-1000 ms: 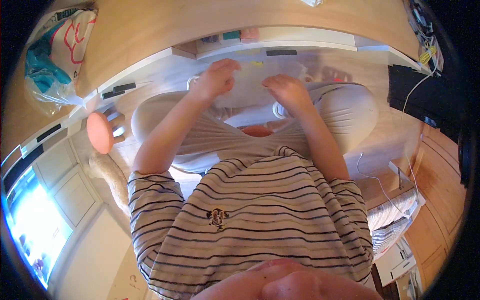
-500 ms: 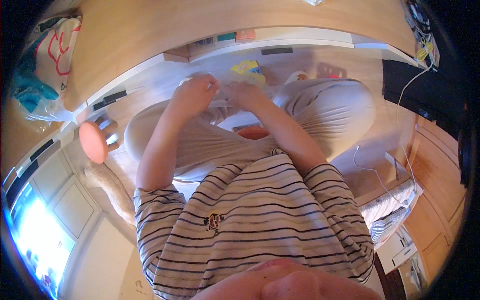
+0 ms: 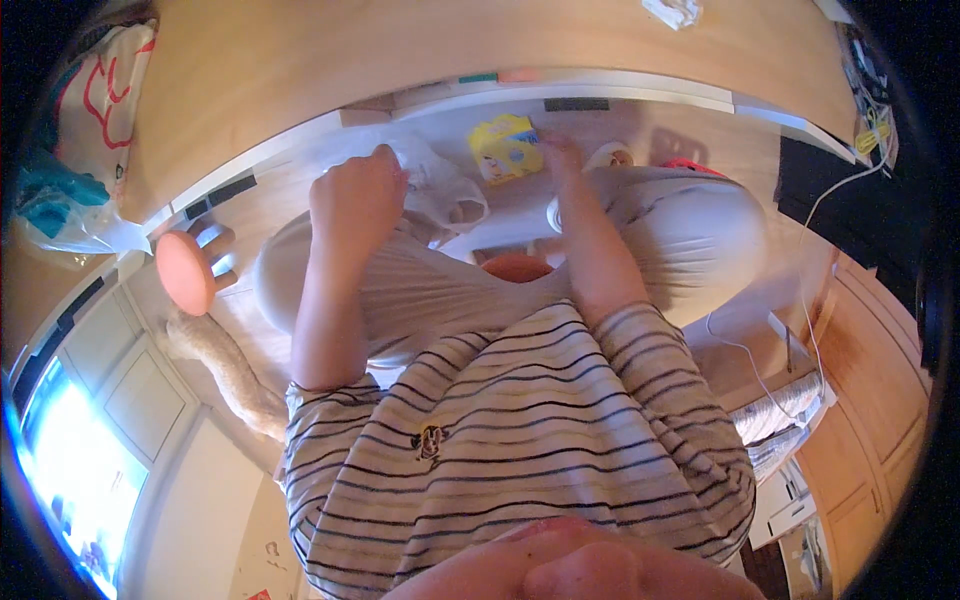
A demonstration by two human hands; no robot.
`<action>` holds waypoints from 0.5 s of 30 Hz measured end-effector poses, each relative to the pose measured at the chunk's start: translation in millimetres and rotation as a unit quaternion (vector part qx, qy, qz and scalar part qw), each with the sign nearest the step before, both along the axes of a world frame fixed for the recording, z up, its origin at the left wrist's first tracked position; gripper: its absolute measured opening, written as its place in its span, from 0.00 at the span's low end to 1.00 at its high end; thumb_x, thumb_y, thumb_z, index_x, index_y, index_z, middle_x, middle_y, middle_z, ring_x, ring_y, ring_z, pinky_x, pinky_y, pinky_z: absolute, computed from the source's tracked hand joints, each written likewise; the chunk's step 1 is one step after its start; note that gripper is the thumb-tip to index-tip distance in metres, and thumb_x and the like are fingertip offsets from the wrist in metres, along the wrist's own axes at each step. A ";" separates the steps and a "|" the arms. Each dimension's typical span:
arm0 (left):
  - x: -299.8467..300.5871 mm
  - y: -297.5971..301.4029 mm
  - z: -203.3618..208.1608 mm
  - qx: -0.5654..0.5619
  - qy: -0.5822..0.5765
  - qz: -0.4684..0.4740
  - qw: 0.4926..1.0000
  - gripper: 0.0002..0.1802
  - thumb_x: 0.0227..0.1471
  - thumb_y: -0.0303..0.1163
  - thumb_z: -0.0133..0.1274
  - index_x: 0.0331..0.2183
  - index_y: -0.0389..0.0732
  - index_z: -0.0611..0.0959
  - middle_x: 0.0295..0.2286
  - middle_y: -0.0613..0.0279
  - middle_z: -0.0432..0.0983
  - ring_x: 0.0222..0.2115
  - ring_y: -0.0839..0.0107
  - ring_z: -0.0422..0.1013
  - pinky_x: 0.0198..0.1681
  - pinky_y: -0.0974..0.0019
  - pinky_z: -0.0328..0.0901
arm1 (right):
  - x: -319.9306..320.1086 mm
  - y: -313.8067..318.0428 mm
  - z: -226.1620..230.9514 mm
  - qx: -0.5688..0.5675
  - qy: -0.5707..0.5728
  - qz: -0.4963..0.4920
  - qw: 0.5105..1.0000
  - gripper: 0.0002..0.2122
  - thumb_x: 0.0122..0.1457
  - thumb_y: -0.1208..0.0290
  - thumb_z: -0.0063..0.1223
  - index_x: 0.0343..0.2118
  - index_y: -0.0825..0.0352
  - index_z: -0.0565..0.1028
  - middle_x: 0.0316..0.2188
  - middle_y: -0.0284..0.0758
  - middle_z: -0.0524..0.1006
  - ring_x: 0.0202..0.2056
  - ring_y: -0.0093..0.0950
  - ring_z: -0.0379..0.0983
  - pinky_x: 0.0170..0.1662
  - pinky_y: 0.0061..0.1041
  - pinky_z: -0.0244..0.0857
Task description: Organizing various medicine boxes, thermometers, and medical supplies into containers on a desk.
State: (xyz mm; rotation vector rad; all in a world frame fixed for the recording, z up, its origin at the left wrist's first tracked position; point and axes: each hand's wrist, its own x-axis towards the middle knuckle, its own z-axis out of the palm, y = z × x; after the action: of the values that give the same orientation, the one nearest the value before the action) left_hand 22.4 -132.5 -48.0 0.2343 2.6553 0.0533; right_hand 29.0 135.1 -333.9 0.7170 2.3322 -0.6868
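I sit with pale trousers (image 3: 690, 240) and a striped shirt (image 3: 500, 440) in view below me. My left hand (image 3: 355, 200) is closed on a crumpled clear plastic bag (image 3: 445, 195) above my left knee. My right hand (image 3: 560, 152) reaches forward over my right knee, and its fingers touch the right edge of a small yellow packet (image 3: 505, 150) lying on the pale floor. Whether those fingers grip the packet is not visible. An orange object (image 3: 515, 268) shows between my legs.
A wooden tabletop (image 3: 400, 50) spans the top, with a white crumpled tissue (image 3: 672, 12) on it. A printed plastic bag (image 3: 90, 110) lies upper left, a round orange object (image 3: 185, 272) at left. Black gear with cables (image 3: 835, 190) and wooden cabinets (image 3: 880, 400) are right.
Both hands were together on the bag over my lap. My right hand has left it and reached forward to the yellow packet, while my left hand keeps the bag.
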 end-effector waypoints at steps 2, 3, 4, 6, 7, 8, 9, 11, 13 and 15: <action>-1.9 -5.4 -3.9 0.006 -0.002 0.015 1.000 0.09 0.47 0.37 0.52 0.28 0.41 0.76 0.22 0.52 0.76 0.26 0.53 0.74 0.28 0.52 0.67 | 14.3 -24.3 -15.3 0.022 -0.011 0.004 1.000 0.20 0.46 0.57 0.59 0.42 0.58 0.76 0.39 0.35 0.77 0.42 0.36 0.73 0.45 0.35 0.66; -4.4 -5.7 -7.0 0.016 -0.003 0.024 1.000 0.09 0.45 0.36 0.53 0.27 0.41 0.76 0.22 0.52 0.76 0.26 0.53 0.74 0.27 0.52 0.67 | 21.6 -31.7 -22.2 0.026 -0.009 0.002 1.000 0.20 0.46 0.57 0.60 0.43 0.58 0.75 0.39 0.34 0.77 0.42 0.36 0.73 0.45 0.35 0.66; -6.9 -5.1 -8.2 0.015 -0.003 0.026 1.000 0.09 0.45 0.36 0.53 0.27 0.41 0.76 0.22 0.52 0.76 0.26 0.53 0.74 0.27 0.52 0.67 | 29.3 -36.7 -28.3 0.029 -0.009 0.000 1.000 0.21 0.45 0.56 0.60 0.43 0.57 0.75 0.40 0.34 0.77 0.42 0.36 0.73 0.46 0.35 0.65; -8.8 -5.1 -5.2 -0.003 -0.028 0.033 0.999 0.08 0.44 0.34 0.54 0.27 0.41 0.75 0.22 0.51 0.76 0.26 0.53 0.74 0.28 0.52 0.68 | 37.3 -43.5 -39.4 0.029 -0.012 -0.006 0.999 0.22 0.44 0.56 0.61 0.44 0.57 0.75 0.40 0.33 0.77 0.43 0.35 0.73 0.46 0.35 0.65; -10.6 -5.4 -2.7 -0.006 -0.030 0.036 0.999 0.08 0.44 0.34 0.54 0.27 0.41 0.75 0.22 0.51 0.76 0.26 0.53 0.74 0.28 0.52 0.68 | 40.7 -45.9 -44.8 0.023 -0.011 -0.013 1.000 0.23 0.44 0.55 0.61 0.44 0.57 0.75 0.41 0.33 0.77 0.43 0.35 0.73 0.47 0.35 0.65; -12.8 -3.7 -0.1 -0.002 -0.042 0.038 0.998 0.08 0.44 0.34 0.54 0.27 0.41 0.75 0.22 0.51 0.76 0.26 0.53 0.74 0.28 0.52 0.68 | 43.6 -45.6 -54.0 0.023 -0.016 -0.011 1.000 0.23 0.44 0.55 0.61 0.44 0.57 0.75 0.41 0.33 0.77 0.43 0.35 0.73 0.47 0.35 0.65; -15.4 -2.2 1.4 0.002 -0.052 0.041 0.998 0.09 0.44 0.34 0.54 0.27 0.40 0.75 0.22 0.51 0.76 0.26 0.53 0.74 0.28 0.52 0.68 | 45.0 -42.5 -62.7 0.011 0.001 -0.060 0.998 0.27 0.41 0.54 0.64 0.45 0.61 0.73 0.41 0.36 0.76 0.43 0.34 0.73 0.46 0.33 0.66; -20.3 -1.2 1.7 -0.002 -0.057 0.046 0.997 0.09 0.44 0.34 0.54 0.28 0.40 0.75 0.21 0.51 0.76 0.26 0.52 0.74 0.28 0.52 0.68 | 46.8 -37.7 -78.0 -0.003 0.013 -0.105 0.994 0.32 0.38 0.53 0.66 0.46 0.66 0.71 0.41 0.40 0.76 0.44 0.33 0.73 0.46 0.31 0.66; -23.8 -0.1 0.6 -0.006 -0.061 0.049 0.997 0.09 0.44 0.34 0.54 0.28 0.40 0.75 0.21 0.51 0.76 0.26 0.52 0.74 0.28 0.52 0.68 | 48.3 -32.8 -90.3 -0.016 0.035 -0.117 0.992 0.28 0.39 0.53 0.65 0.44 0.62 0.74 0.41 0.35 0.76 0.42 0.33 0.73 0.47 0.33 0.65; -26.0 0.1 -2.6 -0.025 -0.085 0.051 0.995 0.11 0.47 0.39 0.54 0.35 0.49 0.79 0.22 0.53 0.77 0.26 0.54 0.75 0.29 0.55 0.69 | 53.5 -29.1 -96.9 -0.059 0.028 -0.175 0.982 0.28 0.38 0.55 0.66 0.43 0.63 0.74 0.41 0.36 0.77 0.42 0.32 0.74 0.46 0.32 0.66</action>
State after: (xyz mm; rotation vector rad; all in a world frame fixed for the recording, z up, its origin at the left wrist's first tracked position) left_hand -3.6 -132.5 -50.6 0.0732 2.4944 0.0371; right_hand 82.5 106.0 -430.8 1.0792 2.2119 -1.0016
